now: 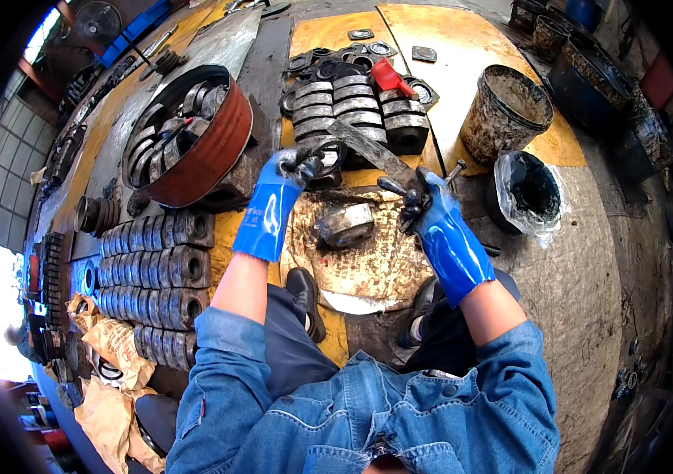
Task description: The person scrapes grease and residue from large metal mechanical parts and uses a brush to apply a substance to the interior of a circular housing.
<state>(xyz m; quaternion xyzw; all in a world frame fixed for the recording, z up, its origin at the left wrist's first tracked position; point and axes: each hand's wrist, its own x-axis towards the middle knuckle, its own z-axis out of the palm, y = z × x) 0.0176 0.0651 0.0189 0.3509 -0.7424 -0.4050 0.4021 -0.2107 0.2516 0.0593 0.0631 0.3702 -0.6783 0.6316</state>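
My left hand, in a blue glove with blackened fingertips, is closed at the edge of a dark ring-shaped metal part. That part is at the near end of rows of metal blocks. My right hand, in a matching glove smeared black, grips a flat metal scraper. Its blade slants to the upper left, towards the blocks. A bolt-like end sticks out past the right fingers. Between my hands and feet, a greasy rounded metal block lies on stained cardboard.
A red-brown drum holding curved metal parts stands left. Below it are rows of bored blocks and torn brown paper. At right stand a crusted bucket and a plastic-lined black bucket. A red scoop rests on the far blocks.
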